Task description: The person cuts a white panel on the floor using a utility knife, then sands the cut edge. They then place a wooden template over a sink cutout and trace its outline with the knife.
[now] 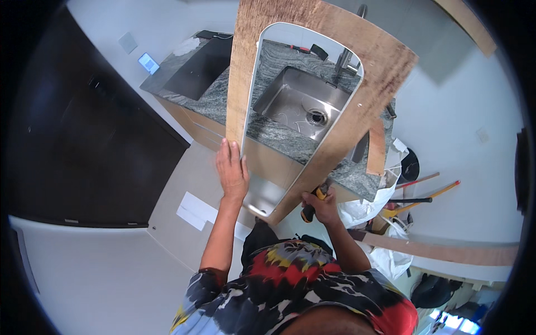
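Note:
A wooden board (385, 61) with a long rounded cutout is tilted up in front of me. A thin white rim lines the opening, and the sink and counter show through it. My left hand (231, 170) lies along the board's lower left side, its fingers stretched flat against the wood. Beside the lower right side, my right hand (326, 207) is closed around a yellow-and-black handled tool (314, 205). The tool's working end is hidden by the hand and board, so its exact kind cannot be told.
Behind the board is a grey stone counter (268, 56) with a steel sink (290, 103), a faucet (343, 61) and a dark cooktop (201, 70). A lit phone (148, 63) leans at the back left. White bags (368, 207) and long-handled tools (421, 199) crowd the right side.

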